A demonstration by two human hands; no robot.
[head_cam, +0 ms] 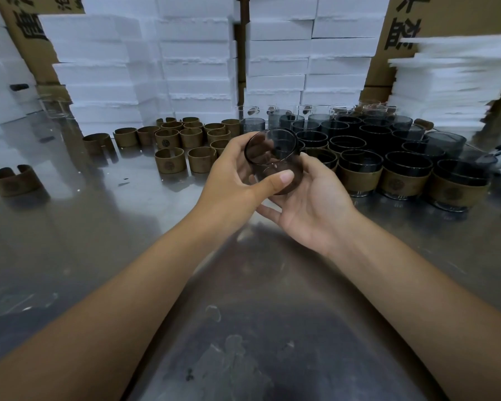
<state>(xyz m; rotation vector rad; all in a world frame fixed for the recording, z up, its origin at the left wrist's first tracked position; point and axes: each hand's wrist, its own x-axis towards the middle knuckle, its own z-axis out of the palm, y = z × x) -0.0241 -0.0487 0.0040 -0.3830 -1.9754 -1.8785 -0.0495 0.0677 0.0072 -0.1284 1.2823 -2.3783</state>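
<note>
head view: both hands (237, 175) hold empty smoked glass (272, 157).

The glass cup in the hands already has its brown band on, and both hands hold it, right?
Not quite. In the head view the glass cup is bare, with no brown band on it; loose bands stand on the table to the left. The left hand and the right hand both hold it.

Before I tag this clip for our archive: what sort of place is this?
Probably a packing or assembly workshop: stacked white foam boxes behind, loose brown sleeves and rows of sleeved dark glass cups on a steel table, with the left hand and right hand holding a bare cup.
</note>
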